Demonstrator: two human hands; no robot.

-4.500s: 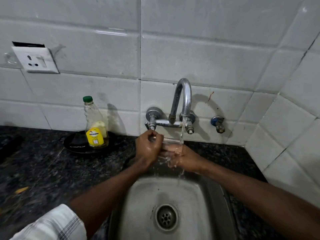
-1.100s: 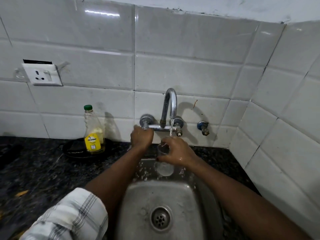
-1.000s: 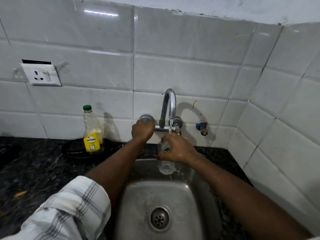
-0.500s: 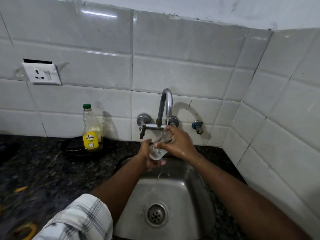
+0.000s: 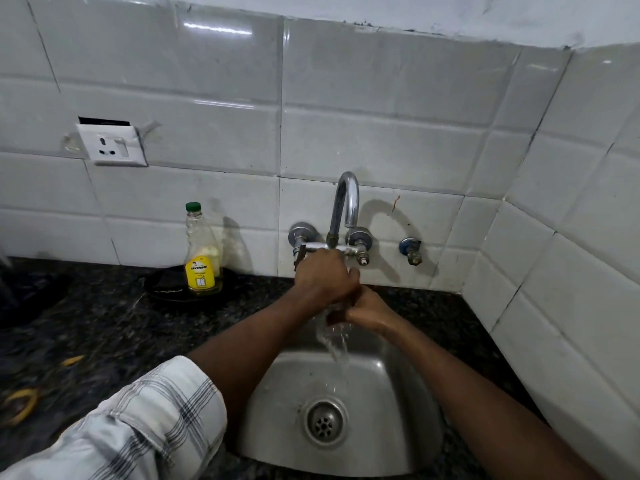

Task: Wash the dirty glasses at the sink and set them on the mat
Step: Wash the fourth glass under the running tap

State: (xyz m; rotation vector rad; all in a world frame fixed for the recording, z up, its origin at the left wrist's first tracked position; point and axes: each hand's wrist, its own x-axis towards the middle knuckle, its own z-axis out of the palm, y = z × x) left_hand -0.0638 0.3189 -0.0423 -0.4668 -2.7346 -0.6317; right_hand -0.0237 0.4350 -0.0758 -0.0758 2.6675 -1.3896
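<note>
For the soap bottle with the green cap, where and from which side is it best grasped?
Probably the narrow upper body of the soap bottle, below the green cap, approached from its front-left. It stands upright on a dark dish close to the tiled wall, so its back is blocked.

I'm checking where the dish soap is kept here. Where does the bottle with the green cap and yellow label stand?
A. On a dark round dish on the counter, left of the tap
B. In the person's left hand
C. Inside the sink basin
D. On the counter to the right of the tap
A: the bottle stands upright on a dark round dish on the counter, left of the tap, clear of both hands.
</note>
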